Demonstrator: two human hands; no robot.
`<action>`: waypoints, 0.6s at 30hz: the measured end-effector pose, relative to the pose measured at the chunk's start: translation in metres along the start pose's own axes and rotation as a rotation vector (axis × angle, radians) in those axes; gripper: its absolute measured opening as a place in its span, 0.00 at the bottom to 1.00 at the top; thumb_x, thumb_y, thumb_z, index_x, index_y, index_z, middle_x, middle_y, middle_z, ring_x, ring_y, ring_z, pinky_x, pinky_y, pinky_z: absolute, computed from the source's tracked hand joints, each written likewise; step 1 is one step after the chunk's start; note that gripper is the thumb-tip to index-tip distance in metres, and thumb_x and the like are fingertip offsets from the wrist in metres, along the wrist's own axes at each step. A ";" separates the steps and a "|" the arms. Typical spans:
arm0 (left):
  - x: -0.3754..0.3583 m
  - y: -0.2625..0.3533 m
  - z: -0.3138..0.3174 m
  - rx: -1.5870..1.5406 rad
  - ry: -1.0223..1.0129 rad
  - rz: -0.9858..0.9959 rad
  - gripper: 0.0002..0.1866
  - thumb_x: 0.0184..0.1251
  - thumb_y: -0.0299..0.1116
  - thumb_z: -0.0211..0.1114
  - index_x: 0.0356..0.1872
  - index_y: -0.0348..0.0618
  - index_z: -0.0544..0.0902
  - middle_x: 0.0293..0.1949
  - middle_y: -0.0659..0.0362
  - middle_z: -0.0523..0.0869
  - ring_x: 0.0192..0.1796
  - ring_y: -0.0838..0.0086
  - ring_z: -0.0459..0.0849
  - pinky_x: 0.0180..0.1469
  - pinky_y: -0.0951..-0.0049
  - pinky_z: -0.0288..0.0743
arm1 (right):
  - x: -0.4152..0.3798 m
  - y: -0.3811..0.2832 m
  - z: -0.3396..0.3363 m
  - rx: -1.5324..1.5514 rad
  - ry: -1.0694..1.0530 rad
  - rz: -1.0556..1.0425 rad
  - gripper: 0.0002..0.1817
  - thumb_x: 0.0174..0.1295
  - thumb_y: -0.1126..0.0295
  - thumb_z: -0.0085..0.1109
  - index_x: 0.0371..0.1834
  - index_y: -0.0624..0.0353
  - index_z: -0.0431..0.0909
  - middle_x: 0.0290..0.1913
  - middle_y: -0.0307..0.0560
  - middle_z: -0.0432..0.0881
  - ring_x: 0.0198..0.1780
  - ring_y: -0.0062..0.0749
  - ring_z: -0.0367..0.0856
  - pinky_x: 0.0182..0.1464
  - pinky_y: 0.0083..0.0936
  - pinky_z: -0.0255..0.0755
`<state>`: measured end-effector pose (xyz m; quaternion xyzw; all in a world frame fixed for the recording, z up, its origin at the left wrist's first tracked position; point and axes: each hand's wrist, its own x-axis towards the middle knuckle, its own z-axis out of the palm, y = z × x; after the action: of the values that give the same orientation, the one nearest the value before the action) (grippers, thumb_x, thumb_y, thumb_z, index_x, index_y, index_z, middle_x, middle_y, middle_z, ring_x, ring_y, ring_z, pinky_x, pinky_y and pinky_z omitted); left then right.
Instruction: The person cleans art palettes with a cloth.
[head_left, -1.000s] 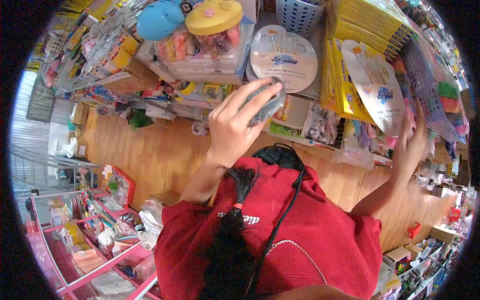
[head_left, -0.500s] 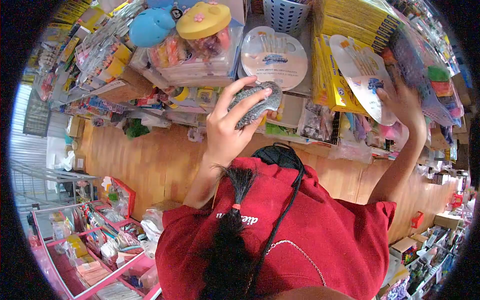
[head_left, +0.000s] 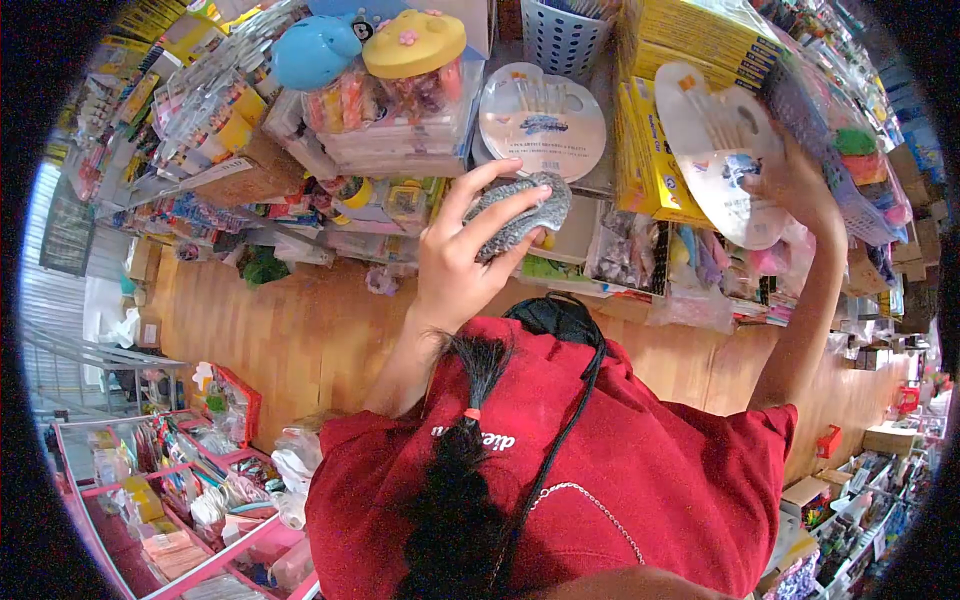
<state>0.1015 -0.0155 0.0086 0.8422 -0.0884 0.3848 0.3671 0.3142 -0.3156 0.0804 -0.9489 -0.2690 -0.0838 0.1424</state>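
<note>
My left hand (head_left: 462,255) is closed around a crumpled grey cloth (head_left: 528,212), its fingers spread over the top. The cloth is just in front of a clear-wrapped paint palette set with brushes (head_left: 545,135) that lies on the shelf. At the right, my right hand (head_left: 805,190) grips the edge of a second palette set (head_left: 722,165), tilted, with several brushes under its wrapping. That set is in front of a stack of yellow boxes (head_left: 655,150). Part of my right hand's fingers is hard to make out.
A jar with a yellow lid (head_left: 415,45) and a blue animal-shaped lid (head_left: 315,52) stand left of the palette. A blue perforated basket (head_left: 562,40) is behind it. A purple basket (head_left: 825,150) flanks my right hand. Wooden flooring (head_left: 300,320) runs below the shelf.
The palette set in my right hand has shifted slightly left and turned more face-on. My left hand has moved a little right and down with the grey cloth.
</note>
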 end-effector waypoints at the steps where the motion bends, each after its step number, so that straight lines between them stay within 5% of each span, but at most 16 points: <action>1: 0.000 0.001 -0.002 -0.004 -0.015 0.001 0.17 0.50 0.27 0.66 0.45 0.48 0.82 0.50 0.54 0.76 0.50 0.64 0.78 0.49 0.68 0.74 | -0.003 -0.008 -0.005 -0.054 0.039 0.009 0.42 0.46 0.67 0.68 0.64 0.63 0.56 0.50 0.56 0.75 0.49 0.39 0.76 0.51 0.29 0.68; 5: 0.000 0.004 -0.003 -0.045 0.058 -0.023 0.18 0.51 0.26 0.66 0.46 0.45 0.80 0.49 0.53 0.77 0.48 0.63 0.79 0.48 0.69 0.73 | -0.014 -0.007 -0.013 0.308 0.181 0.124 0.34 0.48 0.66 0.68 0.58 0.65 0.64 0.46 0.50 0.77 0.42 0.29 0.77 0.42 0.23 0.72; 8: 0.000 0.003 -0.006 -0.039 0.177 0.010 0.16 0.55 0.26 0.62 0.47 0.40 0.79 0.48 0.51 0.78 0.49 0.62 0.79 0.51 0.69 0.71 | -0.020 -0.004 -0.015 0.563 0.069 0.327 0.28 0.50 0.64 0.67 0.52 0.66 0.69 0.44 0.48 0.77 0.40 0.28 0.77 0.40 0.23 0.73; 11: -0.007 0.000 -0.008 -0.149 0.280 0.008 0.15 0.59 0.26 0.58 0.48 0.37 0.78 0.50 0.48 0.78 0.51 0.60 0.77 0.54 0.68 0.68 | -0.036 -0.012 0.006 1.001 0.260 0.390 0.24 0.55 0.64 0.62 0.50 0.67 0.70 0.40 0.47 0.79 0.36 0.28 0.78 0.39 0.23 0.72; 14: -0.014 -0.001 0.001 -0.330 0.420 0.067 0.16 0.60 0.29 0.56 0.49 0.36 0.77 0.52 0.45 0.77 0.56 0.56 0.75 0.58 0.63 0.66 | -0.056 -0.065 0.014 1.451 0.411 0.414 0.20 0.58 0.63 0.58 0.50 0.65 0.71 0.42 0.45 0.78 0.40 0.26 0.76 0.42 0.24 0.71; 16: -0.017 0.006 0.011 -0.421 0.467 0.199 0.18 0.59 0.31 0.57 0.51 0.37 0.77 0.53 0.43 0.76 0.57 0.53 0.73 0.59 0.59 0.64 | -0.065 -0.083 0.031 1.552 0.310 0.369 0.21 0.60 0.61 0.54 0.52 0.63 0.69 0.46 0.45 0.76 0.45 0.26 0.75 0.47 0.25 0.70; 18: -0.019 0.023 0.010 -0.272 0.128 0.271 0.24 0.53 0.33 0.60 0.54 0.44 0.75 0.57 0.48 0.73 0.62 0.56 0.69 0.64 0.54 0.56 | -0.072 -0.115 0.056 1.828 0.143 0.276 0.23 0.64 0.60 0.50 0.57 0.63 0.66 0.49 0.45 0.76 0.49 0.29 0.75 0.51 0.27 0.70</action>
<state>0.0843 -0.0412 0.0036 0.7391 -0.2288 0.4680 0.4270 0.1968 -0.2391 0.0369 -0.4841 -0.1056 0.1205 0.8602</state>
